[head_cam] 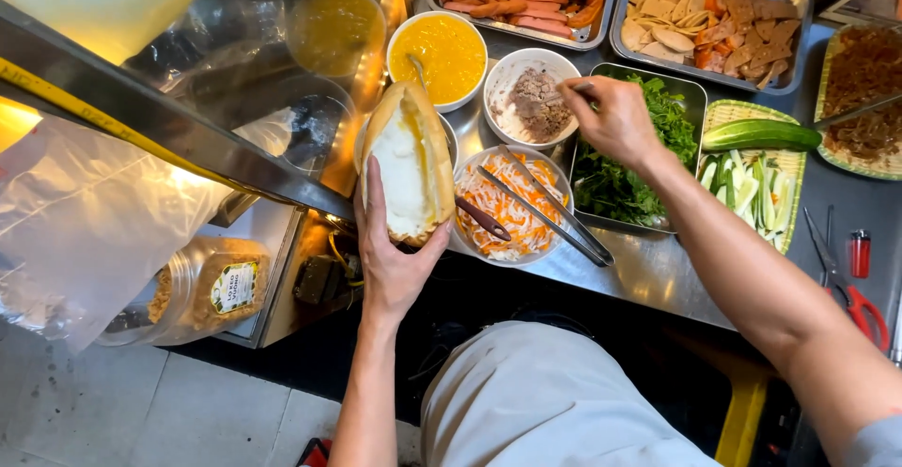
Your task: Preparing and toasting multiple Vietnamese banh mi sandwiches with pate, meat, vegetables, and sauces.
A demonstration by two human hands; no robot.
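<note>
Two hands at steel counter [658,274]. Left hand [395,260] clamped under split roll [406,162], held upright, cut open, yellow smear inside. Tongs [545,206] rest across carrot bowl [512,206]. Right hand [615,119] pinched on utensil [571,92] over pâté bowl [531,101], beside herb tray [691,101].

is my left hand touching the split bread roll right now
Touching. The head view shows the left hand wrapped around the lower end of the open bread roll, thumb and fingers pressed against its crust.
</note>
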